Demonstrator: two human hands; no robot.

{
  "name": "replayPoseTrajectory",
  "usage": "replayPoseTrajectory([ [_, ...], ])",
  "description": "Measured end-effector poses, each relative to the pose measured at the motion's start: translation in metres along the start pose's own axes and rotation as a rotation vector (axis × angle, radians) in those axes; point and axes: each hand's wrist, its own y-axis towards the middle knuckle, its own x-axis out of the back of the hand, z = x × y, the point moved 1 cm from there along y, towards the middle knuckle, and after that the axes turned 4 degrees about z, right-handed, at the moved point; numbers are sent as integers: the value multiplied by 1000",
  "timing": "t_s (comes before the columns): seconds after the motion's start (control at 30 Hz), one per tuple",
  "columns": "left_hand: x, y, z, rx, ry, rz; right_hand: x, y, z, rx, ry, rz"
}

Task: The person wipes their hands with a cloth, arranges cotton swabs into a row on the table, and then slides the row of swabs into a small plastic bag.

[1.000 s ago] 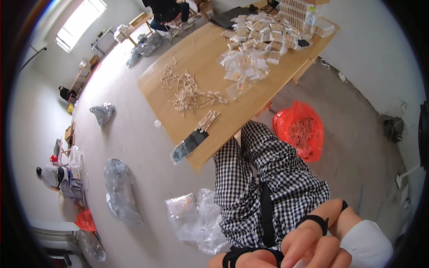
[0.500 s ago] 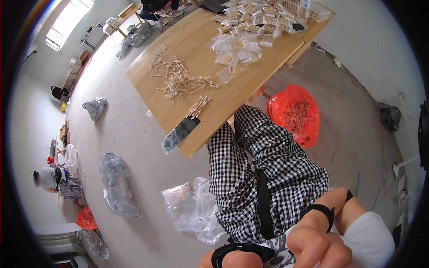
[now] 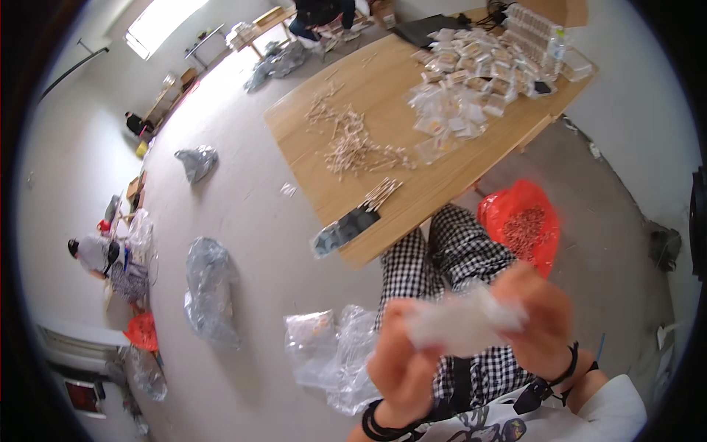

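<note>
Above my lap, my left hand (image 3: pixel 403 361) and my right hand (image 3: pixel 543 317) both pinch a whitish, see-through piece (image 3: pixel 464 320), held between them at its two ends. It looks like a small plastic bag, but motion blurs it. Beyond my knees stands a wooden table (image 3: pixel 294 132). A loose heap of cotton swabs (image 3: pixel 353 144) lies on it, with a small lined-up bunch of swabs (image 3: pixel 381 193) nearer me. Beside that bunch, a dark patterned sheet (image 3: pixel 346 230) reaches over the table's corner. Several flat clear bags (image 3: pixel 445 114) are spread to the right.
Filled packets (image 3: pixel 479 62) and a clear bottle (image 3: pixel 554 53) crowd the table's far right. A red bag (image 3: pixel 524 228) of small sticks sits on the floor by my right knee. Clear plastic bags (image 3: pixel 210 295) lie left. Other people (image 3: pixel 103 254) sit farther off.
My hands have come up from near my body to above my lap, with the whitish piece now between them. The view has shifted, so the table appears farther right and lower.
</note>
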Motion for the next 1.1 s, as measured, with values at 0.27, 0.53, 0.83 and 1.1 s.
replayPoseTrajectory([
  [0.27,9,24,9,250,-210,-140,-6,12,-9,-472,399,-130],
  [0.53,-4,23,18,93,188,56,-14,12,-17,-100,-473,137],
  [0.83,0,23,8,-22,430,113,-7,13,-25,-319,-139,60],
  [1.1,3,21,14,123,261,91,-3,13,-23,-375,-43,62],
])
